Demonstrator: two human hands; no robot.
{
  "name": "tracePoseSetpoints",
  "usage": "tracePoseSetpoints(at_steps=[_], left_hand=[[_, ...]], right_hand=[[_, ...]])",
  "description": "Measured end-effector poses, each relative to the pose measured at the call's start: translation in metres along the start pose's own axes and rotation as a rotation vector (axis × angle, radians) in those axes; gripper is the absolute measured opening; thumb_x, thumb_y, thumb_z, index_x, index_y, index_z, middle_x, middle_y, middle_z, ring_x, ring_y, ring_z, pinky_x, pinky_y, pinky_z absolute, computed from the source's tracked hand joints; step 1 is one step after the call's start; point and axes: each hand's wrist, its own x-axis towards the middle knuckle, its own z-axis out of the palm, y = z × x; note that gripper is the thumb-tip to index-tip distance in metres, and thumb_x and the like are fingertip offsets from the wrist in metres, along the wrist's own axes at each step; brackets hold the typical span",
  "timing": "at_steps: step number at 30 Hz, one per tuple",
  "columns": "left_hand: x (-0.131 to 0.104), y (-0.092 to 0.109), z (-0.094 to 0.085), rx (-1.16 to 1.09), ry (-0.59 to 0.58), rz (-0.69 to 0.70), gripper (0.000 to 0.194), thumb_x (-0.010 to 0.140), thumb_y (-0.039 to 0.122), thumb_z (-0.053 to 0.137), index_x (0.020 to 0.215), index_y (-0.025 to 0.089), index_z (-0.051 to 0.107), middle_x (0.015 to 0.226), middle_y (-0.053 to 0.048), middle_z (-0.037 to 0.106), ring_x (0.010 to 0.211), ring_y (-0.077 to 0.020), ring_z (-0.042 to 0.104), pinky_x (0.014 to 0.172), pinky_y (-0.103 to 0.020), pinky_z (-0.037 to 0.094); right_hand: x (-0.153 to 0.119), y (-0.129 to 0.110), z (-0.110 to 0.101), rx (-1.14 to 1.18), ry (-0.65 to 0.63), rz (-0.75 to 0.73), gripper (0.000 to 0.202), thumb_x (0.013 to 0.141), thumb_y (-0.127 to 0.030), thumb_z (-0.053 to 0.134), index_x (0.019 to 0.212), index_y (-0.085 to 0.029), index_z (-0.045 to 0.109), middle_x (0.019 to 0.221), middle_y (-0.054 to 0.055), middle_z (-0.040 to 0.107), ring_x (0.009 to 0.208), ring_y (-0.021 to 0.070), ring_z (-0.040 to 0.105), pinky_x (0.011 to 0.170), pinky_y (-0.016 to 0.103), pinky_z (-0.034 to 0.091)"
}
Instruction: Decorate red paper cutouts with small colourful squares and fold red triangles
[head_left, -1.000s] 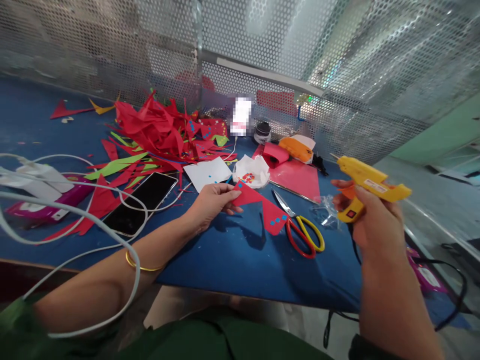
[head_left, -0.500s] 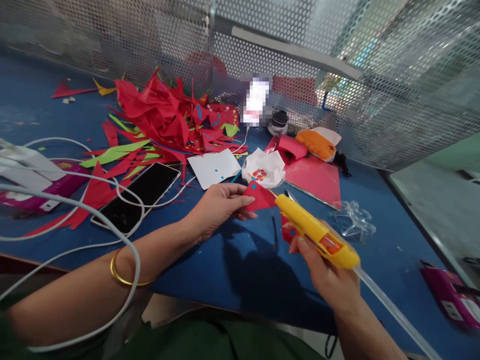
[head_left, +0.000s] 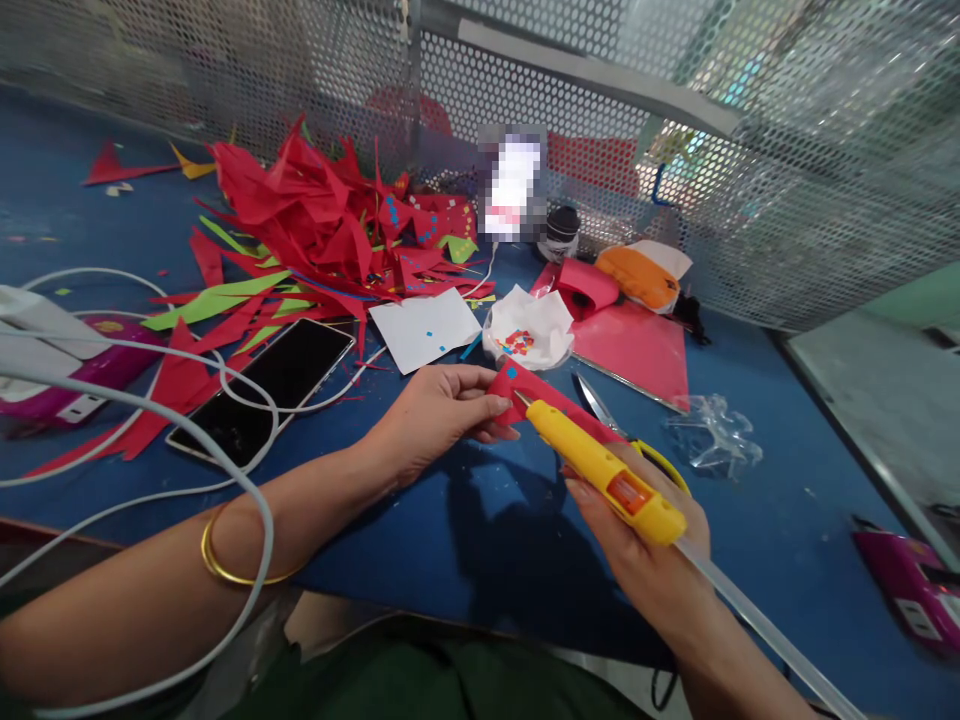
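Pinching a red paper cutout (head_left: 534, 384) with left fingers (head_left: 489, 406) over the near surface (head_left: 405, 555); curling right fingers (head_left: 600, 515) around a yellow glue gun (head_left: 581, 442) (aiming its nozzle at the cutout).

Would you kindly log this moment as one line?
left hand: red paper | right hand: yellow glue gun | nozzle: near red paper | table: scissors

My left forearm (head_left: 292, 525) slants in from the lower left, the left hand (head_left: 450, 408) pinching with thumb against forefinger, other fingers curled below. My right forearm (head_left: 739, 665) comes up from the lower right, the right hand (head_left: 645, 560) closed in a grip, near the left but apart
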Motion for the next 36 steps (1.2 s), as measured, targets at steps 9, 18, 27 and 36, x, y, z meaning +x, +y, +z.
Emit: tracePoseSetpoints(at_steps=[9,18,27,36], left_hand=[[-0.0007,-0.0033,0.0001,0.024,-0.011,0.011,0.008,0.078,0.018,0.072,0.085,0.016,0.074,0.073,-0.003,0.075,0.062,-0.0132,0.07,0.061,-0.023,0.054],[-0.0004,-0.0013,0.0013,0.029,-0.008,0.01,0.009,0.076,0.017,0.073,0.085,0.015,0.074,0.072,-0.002,0.075,0.06,-0.0122,0.068,0.06,-0.022,0.053],[-0.0003,-0.0022,0.0019,0.038,0.0,-0.005,0.007,0.078,0.014,0.071,0.083,0.016,0.075,0.071,-0.002,0.075,0.059,-0.0117,0.068,0.058,-0.021,0.054],[-0.0009,0.0007,0.0031,0.047,0.004,0.002,0.008,0.079,0.012,0.07,0.084,0.015,0.075,0.071,-0.003,0.075,0.058,-0.0109,0.068,0.057,-0.02,0.053]], right_hand=[[0.0008,0.0008,0.0028,-0.003,0.0,0.01,0.015,0.092,-0.039,0.06,0.092,-0.024,0.064,0.081,0.002,0.073,0.067,0.0176,0.068,0.049,0.026,0.046],[0.0013,-0.0017,0.0001,0.003,-0.049,0.058,0.018,0.092,-0.041,0.059,0.094,-0.023,0.063,0.076,0.001,0.07,0.063,0.0166,0.065,0.054,0.027,0.046],[0.0012,0.0002,0.0014,0.0,-0.048,0.065,0.019,0.091,-0.041,0.06,0.094,-0.023,0.063,0.07,-0.001,0.066,0.057,0.0151,0.06,0.053,0.027,0.043],[0.0001,0.0024,0.0005,-0.009,-0.074,0.05,0.02,0.092,-0.041,0.059,0.099,-0.022,0.063,0.071,-0.001,0.066,0.057,0.0151,0.059,0.052,0.027,0.042]])
